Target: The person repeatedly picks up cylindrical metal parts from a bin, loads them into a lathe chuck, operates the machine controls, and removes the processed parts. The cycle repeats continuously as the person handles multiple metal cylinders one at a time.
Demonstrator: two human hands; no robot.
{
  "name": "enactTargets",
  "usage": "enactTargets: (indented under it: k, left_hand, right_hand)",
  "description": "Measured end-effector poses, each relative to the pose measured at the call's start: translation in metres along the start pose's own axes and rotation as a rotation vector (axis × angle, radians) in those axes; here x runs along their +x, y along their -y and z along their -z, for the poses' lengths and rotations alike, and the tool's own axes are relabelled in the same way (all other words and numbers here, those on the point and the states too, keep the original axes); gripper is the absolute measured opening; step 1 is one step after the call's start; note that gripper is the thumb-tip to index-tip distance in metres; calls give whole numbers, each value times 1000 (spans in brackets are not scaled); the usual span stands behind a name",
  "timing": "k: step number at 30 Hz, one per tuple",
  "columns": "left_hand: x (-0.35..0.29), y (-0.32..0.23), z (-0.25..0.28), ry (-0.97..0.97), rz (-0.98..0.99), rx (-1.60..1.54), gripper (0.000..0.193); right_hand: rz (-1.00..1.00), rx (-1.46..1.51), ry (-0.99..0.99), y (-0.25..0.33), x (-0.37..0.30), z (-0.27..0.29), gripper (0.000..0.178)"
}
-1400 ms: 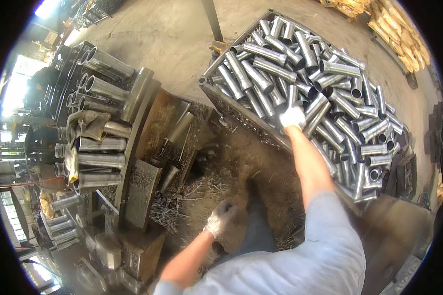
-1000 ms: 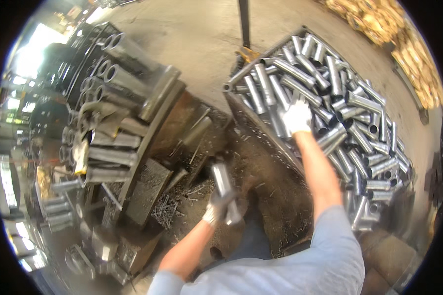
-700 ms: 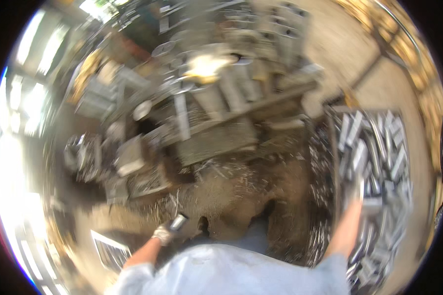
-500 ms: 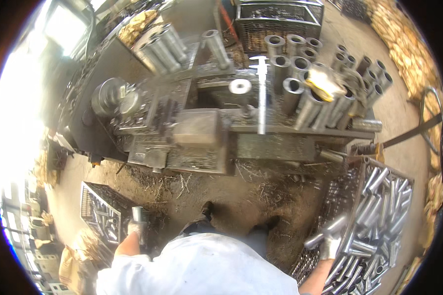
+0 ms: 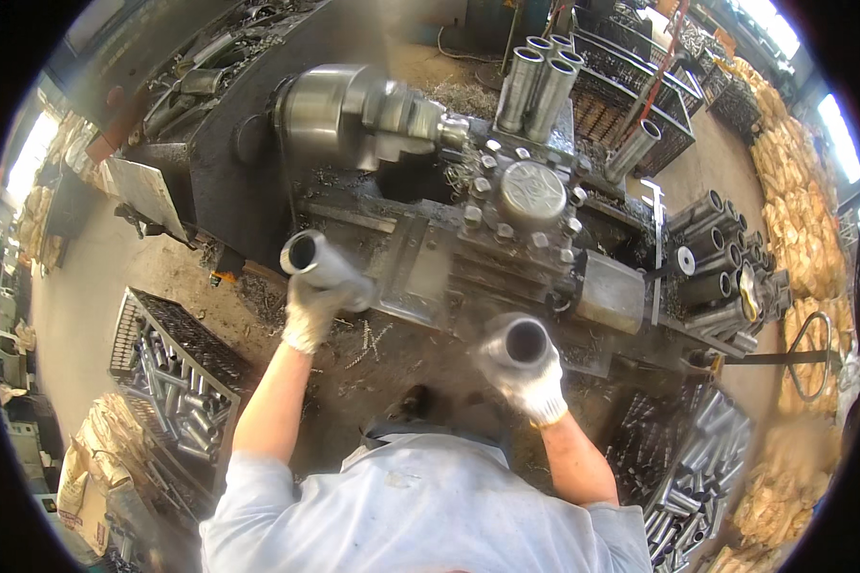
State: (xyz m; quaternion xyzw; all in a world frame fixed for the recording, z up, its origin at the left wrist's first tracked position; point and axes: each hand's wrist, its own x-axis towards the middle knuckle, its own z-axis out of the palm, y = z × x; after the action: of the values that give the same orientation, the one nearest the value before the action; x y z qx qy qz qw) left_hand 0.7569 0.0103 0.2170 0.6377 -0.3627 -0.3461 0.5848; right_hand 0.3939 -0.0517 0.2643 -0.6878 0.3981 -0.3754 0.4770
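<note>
Concrete floor (image 5: pixel 72 286) is surrounding the lathe (image 5: pixel 430 277), and curled metal shavings (image 5: pixel 363 349) are lying along its front. We are standing at the front of the lathe and holding one tube in each hand.

Our white-gloved left hand (image 5: pixel 311 310) is supporting a first metal tube (image 5: pixel 333 270) in front of the lathe's left half. Its fingers are curling around the tube wall, and the open end is facing up and to the left. We cannot tell whether this tube is touching the lathe.

Our white-gloved right hand (image 5: pixel 533 387) is holding a second metal tube (image 5: pixel 506 346) in front of the lathe's middle, with the open end facing up toward us. Its visible fingers are pressing against the right side; the tube is hiding the others, and motion is blurring its outline.

At the lathe's left end, a round chuck (image 5: pixel 325 110) is showing blurred. Near the middle, a bolted tool post (image 5: pixel 533 191) is sitting. Toward the right end, a caliper (image 5: pixel 655 248) is resting near a flat ring (image 5: pixel 686 261), and a cluster of tubes (image 5: pixel 712 253) is standing just beyond them. Left of the lathe, a mesh bin (image 5: pixel 186 334) is holding loose tubes (image 5: pixel 177 392); right of it, wrapped bundles (image 5: pixel 798 191) are forming a stack.
</note>
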Motion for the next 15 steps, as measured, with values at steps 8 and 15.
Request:
enactTargets:
  k: [8, 15]
  left_hand:
    - [79, 10, -120, 293, -299, 384, 53]
    - [66, -38, -88, 533, -204, 339, 76]
  right_hand:
    - [200, -304, -38, -15, 50, -7, 44]
    - [332, -390, 414, 96, 139, 103, 35]
